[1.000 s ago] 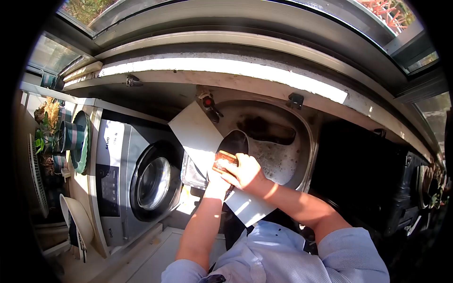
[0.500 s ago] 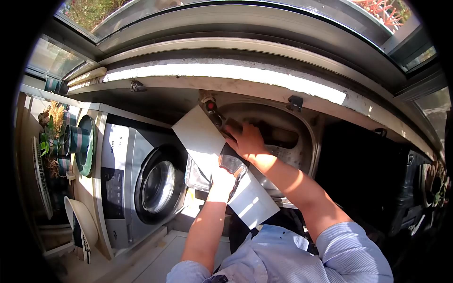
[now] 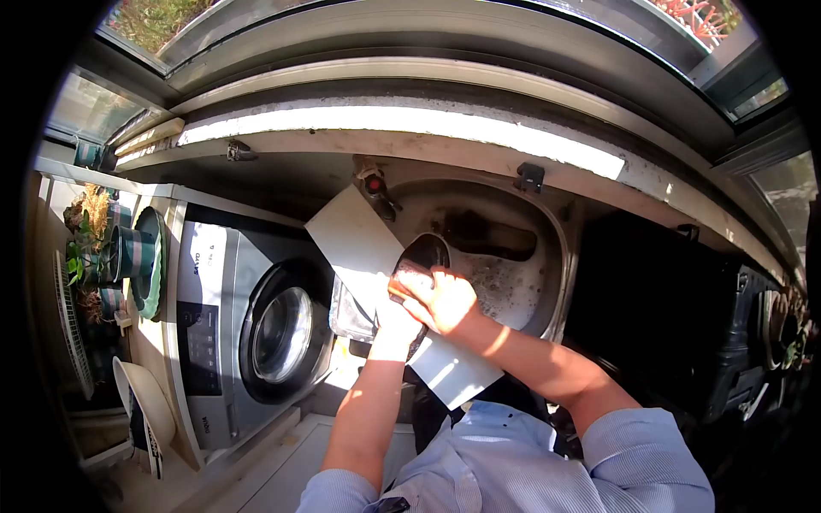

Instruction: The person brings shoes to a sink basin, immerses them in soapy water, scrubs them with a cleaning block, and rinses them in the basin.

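Note:
My left hand (image 3: 398,321) is wrapped round a dark shoe (image 3: 430,248), holding it over the white board (image 3: 352,231) that lies slantwise at the sink's left side. Fingers curled, my right hand (image 3: 453,301) presses against the shoe beside my left hand. A brownish patch shows by its fingertips, but I cannot make out what it grips. Another dark shoe-shaped thing (image 3: 492,235) lies in the sudsy water of the sink (image 3: 560,286). Both hands cover much of the held shoe.
A tap with a red mark (image 3: 374,184) stands behind the board. To the left is a front-loading washing machine (image 3: 286,329), with potted plants (image 3: 132,252) beyond it. A black case-like object (image 3: 658,299) fills the right. A window ledge (image 3: 385,128) runs along the back.
My right hand has drawn back from the tap side toward my left hand, its fingers now curled. The shoe's dark end is now in sight, and more of the sink shows.

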Tool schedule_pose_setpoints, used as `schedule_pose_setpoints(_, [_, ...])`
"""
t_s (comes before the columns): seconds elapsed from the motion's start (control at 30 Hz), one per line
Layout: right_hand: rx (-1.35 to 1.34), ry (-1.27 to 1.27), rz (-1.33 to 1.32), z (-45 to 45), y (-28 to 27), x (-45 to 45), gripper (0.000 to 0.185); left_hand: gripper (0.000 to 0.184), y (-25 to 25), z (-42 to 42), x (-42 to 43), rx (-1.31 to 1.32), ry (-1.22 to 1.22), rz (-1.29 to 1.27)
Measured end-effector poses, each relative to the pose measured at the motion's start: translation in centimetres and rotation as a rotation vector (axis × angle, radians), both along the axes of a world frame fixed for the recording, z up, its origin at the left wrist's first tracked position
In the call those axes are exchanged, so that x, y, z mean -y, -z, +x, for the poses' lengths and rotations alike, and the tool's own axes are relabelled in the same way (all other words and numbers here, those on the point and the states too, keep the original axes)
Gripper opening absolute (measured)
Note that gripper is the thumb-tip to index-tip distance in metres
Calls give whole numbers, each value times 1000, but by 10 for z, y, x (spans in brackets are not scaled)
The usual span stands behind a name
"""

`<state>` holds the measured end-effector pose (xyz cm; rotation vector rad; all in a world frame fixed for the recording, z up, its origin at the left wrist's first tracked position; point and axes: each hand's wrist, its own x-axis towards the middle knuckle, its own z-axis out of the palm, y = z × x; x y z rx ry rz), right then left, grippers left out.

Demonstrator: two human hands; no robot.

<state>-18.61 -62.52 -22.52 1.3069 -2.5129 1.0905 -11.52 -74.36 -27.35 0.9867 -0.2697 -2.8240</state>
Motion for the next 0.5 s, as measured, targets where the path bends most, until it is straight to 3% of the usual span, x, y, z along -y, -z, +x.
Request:
schedule_pose_setpoints(0.03, [140,-109,-134,15,-11,-6,43,50,45,15,15,-324,114,40])
schedule_pose_setpoints(0.1, [39,-117,-19,1,2,-7,43,52,44,13,12,-179,54,54])
schedule_pose_setpoints(0.17, [-188,-15,90,-33,18,4,43,55,-1,-3,1,36,2,-10])
schedule_pose_setpoints(0.23, [-38,136,308,-61,16,25,43,57,-18,-12,-5,-9,-3,-81])
schedule_pose_setpoints(0.33, [-104,117,123,-23,15,11,44,58,-16,-5,-1,47,7,-7])
schedule_pose_setpoints(0.37, [169,-45,201,-1,-8,1,43,58,14,4,5,-211,18,94])
schedule_pose_setpoints(0.43, [141,-108,-14,18,-12,-6,42,59,19,3,10,-115,37,54])
schedule_pose_setpoints(0.5, [160,-183,40,-11,0,2,38,63,14,5,9,-84,37,-26])
